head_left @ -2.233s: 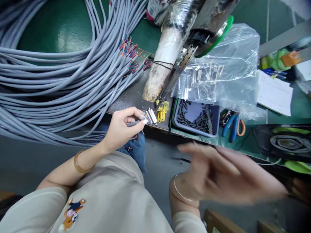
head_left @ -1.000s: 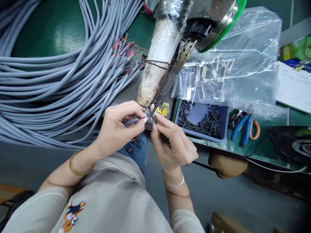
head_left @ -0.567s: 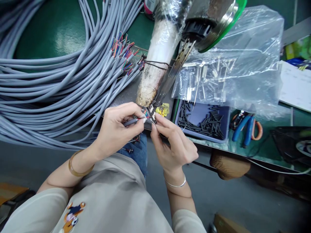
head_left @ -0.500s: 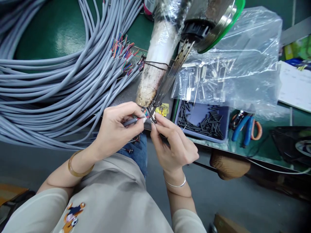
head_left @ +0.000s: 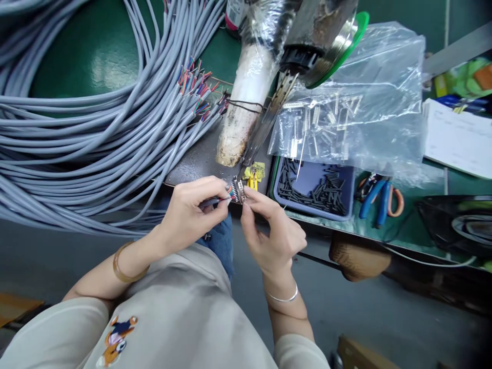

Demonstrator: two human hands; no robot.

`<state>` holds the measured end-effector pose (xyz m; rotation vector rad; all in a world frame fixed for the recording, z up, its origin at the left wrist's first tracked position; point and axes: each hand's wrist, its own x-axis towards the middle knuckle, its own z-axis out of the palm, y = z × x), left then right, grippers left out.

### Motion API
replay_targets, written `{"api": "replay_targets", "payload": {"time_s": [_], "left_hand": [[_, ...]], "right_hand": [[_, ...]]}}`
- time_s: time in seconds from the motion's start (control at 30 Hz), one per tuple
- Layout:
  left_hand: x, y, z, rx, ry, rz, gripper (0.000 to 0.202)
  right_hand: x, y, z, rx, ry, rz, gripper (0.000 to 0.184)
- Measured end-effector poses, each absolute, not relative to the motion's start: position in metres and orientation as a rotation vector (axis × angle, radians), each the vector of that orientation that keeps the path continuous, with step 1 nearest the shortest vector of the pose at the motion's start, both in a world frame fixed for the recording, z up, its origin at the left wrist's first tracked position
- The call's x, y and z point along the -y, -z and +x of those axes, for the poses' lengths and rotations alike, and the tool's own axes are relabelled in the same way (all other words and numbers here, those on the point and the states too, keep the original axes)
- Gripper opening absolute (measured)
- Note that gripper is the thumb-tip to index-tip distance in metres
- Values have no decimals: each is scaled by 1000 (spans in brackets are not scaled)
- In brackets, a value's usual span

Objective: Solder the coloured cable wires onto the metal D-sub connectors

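Note:
My left hand [head_left: 200, 209] pinches the stripped end of a grey cable [head_left: 208, 202] between thumb and fingertips. Coloured wires [head_left: 230, 193] fan out from that end to the pins of a metal multi-pin connector [head_left: 239, 190]. The connector's other side sits between the thumb and index finger of my right hand [head_left: 274, 228]. Both hands are closed and close together, just in front of the bench edge. Behind the connector, a flat metal bracket [head_left: 265, 120] slants down beside a white wrapped tube [head_left: 246, 92]; a gap separates them from the connector.
Many grey cables [head_left: 96, 123] with stripped ends cover the left bench. To the right are a tray [head_left: 349, 197] of short black tubes, a plastic bag [head_left: 384, 102] of metal parts, blue-handled pliers [head_left: 382, 205] and a solder spool [head_left: 357, 46]. A yellow clip [head_left: 252, 177] lies behind the connector.
Both hands have drawn the connector slightly down and away from the metal bracket, and it is now turned so its pin row shows. The view has shifted a little.

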<state>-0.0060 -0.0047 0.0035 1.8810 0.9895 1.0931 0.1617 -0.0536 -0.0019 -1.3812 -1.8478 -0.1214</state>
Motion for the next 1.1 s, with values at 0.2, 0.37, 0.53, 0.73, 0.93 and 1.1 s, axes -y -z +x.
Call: {"api": "replay_targets", "payload": {"time_s": [0.2,0.37,0.53,0.73,0.93,1.1], "left_hand": [[20,3,-13,-836,-1133,1836,13],[32,11,-26,-860,-1065,1612,25],[36,14,-36,-794,-770,1038,29],[41,17,-43,-847,-810,1033,29],[44,18,-41,-1047,-912,1335,12],[34,15,-37,-970,-876,1246,16]], "right_hand": [[63,-11,167,1797,-291,-1508,8],[68,-10,170,1550,-593,-1456,9],[60,1,168,1620,-582,-1319,9],[76,-18,170,1884,89,-1326,6],[75,-42,213,1797,376,-1754,15],[25,-13,265,1837,109,-1931,15]]}}
